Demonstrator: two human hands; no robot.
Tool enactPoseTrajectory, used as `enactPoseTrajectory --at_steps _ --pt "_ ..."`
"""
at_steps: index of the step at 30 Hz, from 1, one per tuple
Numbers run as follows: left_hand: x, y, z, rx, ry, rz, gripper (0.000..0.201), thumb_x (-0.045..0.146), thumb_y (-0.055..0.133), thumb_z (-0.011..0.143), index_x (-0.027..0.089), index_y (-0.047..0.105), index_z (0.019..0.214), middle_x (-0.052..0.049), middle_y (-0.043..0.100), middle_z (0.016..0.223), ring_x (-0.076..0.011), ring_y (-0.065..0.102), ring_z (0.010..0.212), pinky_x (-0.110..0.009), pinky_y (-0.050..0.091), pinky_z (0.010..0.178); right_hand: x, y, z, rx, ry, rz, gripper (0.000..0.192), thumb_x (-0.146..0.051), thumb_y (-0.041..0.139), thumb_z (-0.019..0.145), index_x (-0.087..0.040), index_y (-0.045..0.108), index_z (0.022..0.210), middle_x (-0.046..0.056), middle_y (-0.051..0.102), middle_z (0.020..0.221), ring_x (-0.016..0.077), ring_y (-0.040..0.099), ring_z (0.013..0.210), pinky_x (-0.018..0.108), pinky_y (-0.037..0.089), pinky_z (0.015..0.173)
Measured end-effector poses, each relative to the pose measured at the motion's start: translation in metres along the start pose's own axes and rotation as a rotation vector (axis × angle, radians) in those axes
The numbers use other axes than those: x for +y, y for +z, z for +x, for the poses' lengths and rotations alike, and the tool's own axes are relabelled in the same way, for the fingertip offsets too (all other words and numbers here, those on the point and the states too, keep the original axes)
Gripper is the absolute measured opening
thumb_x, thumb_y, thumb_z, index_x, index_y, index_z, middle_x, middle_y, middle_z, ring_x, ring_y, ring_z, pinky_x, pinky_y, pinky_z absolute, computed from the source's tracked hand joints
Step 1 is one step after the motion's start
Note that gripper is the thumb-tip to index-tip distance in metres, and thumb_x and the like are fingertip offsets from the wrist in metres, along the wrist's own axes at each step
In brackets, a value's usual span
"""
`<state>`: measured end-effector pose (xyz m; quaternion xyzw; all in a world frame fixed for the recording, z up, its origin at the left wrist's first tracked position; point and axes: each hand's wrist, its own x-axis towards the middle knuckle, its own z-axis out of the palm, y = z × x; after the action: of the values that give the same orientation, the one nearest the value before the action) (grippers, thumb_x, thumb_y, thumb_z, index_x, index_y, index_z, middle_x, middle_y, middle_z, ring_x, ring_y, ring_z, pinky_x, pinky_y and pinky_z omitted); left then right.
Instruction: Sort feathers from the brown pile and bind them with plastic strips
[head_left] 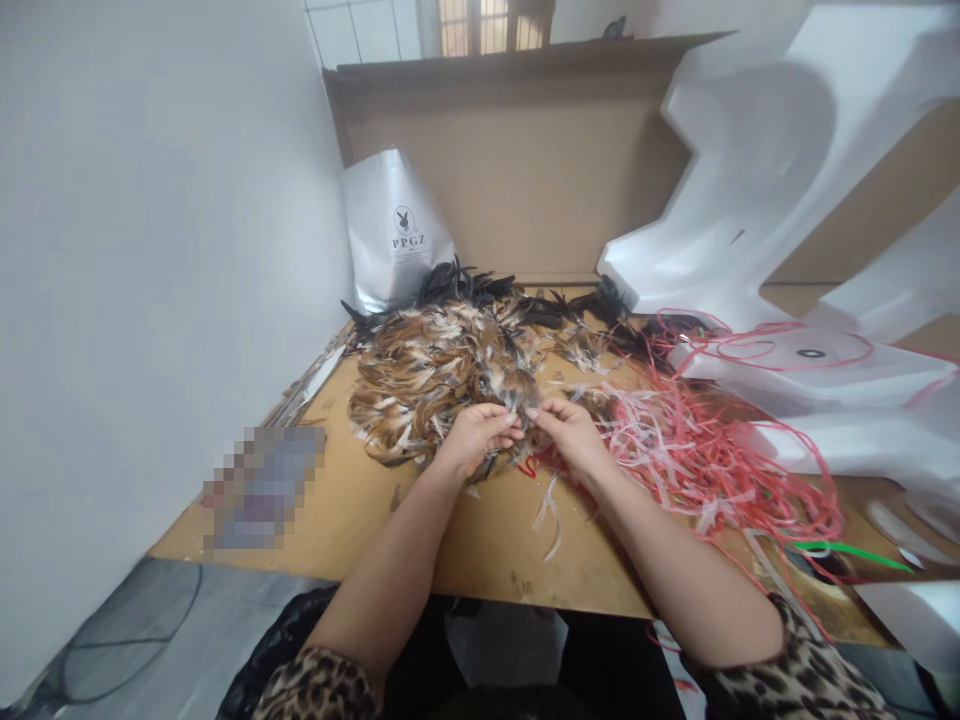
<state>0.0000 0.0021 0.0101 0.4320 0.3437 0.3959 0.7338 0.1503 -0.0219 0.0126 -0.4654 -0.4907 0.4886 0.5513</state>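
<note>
Both hands meet over the front right edge of a heap of brown, white and dark feathers (412,365). My left hand (478,436) is closed, thumb and forefinger pinched on a small greyish-brown feather (519,385). Close beside it, my right hand (568,430) pinches the same feather from the other side. The feather's lower end is partly hidden by the fingertips. Black feathers (461,285) lie along the back of the heap. Just right of my right hand spreads a tangle of pink and white plastic strips (675,450).
A silver bag (397,225) stands at the back left against a cardboard panel (540,170). White foam pieces (735,200) lean at the right. On the wooden table (360,520), a blurred-out flat item (266,490) lies at left. A white wall (150,250) bounds the left side.
</note>
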Motion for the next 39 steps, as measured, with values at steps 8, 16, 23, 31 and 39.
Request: enactPoseTrajectory --at_steps 8,16,23,31,39 --pt "0.000 0.001 -0.002 -0.062 -0.020 0.056 0.027 0.030 0.066 0.061 0.010 0.057 0.076 -0.010 0.064 0.080 -0.0097 0.059 0.059 -0.016 0.040 0.049 -0.004 0.001 -0.001 -0.063 0.138 0.319 0.024 -0.034 0.064 0.063 -0.018 0.047 0.061 -0.006 0.045 0.049 0.0054 0.035 0.042 0.019 0.024 0.041" --pt "0.000 0.003 -0.003 -0.086 -0.023 0.058 0.024 0.028 0.065 0.063 0.009 0.058 0.076 -0.008 0.063 0.074 -0.0092 0.057 0.057 -0.017 0.040 0.050 0.000 0.005 -0.001 -0.026 0.105 0.325 0.022 -0.031 0.065 0.063 -0.017 0.047 0.061 -0.007 0.040 0.046 0.0045 0.032 0.039 0.019 0.021 0.040" --pt "-0.001 0.003 -0.002 -0.109 -0.036 0.073 0.024 0.028 0.066 0.062 0.008 0.060 0.073 -0.008 0.062 0.069 -0.0088 0.056 0.057 -0.018 0.041 0.053 0.005 0.006 0.000 0.004 0.082 0.287 0.021 -0.032 0.065 0.063 -0.017 0.049 0.063 -0.008 0.041 0.044 0.0045 0.033 0.038 0.018 0.021 0.040" --pt "-0.003 0.002 -0.003 -0.160 -0.062 0.068 0.026 0.029 0.067 0.061 0.007 0.060 0.071 -0.006 0.060 0.068 -0.0073 0.054 0.054 -0.019 0.040 0.052 0.000 0.009 -0.003 -0.050 0.097 0.250 0.019 -0.032 0.064 0.063 -0.017 0.053 0.067 -0.004 0.054 0.052 0.0069 0.045 0.043 0.019 0.032 0.043" --pt "0.002 -0.005 0.000 -0.062 0.055 -0.160 0.023 0.026 0.065 0.064 0.011 0.058 0.079 -0.005 0.059 0.080 -0.0063 0.054 0.062 -0.015 0.036 0.050 -0.002 0.008 -0.003 0.011 -0.046 0.061 0.018 -0.032 0.065 0.063 -0.017 0.060 0.072 -0.001 0.061 0.068 0.0096 0.053 0.058 0.022 0.041 0.057"
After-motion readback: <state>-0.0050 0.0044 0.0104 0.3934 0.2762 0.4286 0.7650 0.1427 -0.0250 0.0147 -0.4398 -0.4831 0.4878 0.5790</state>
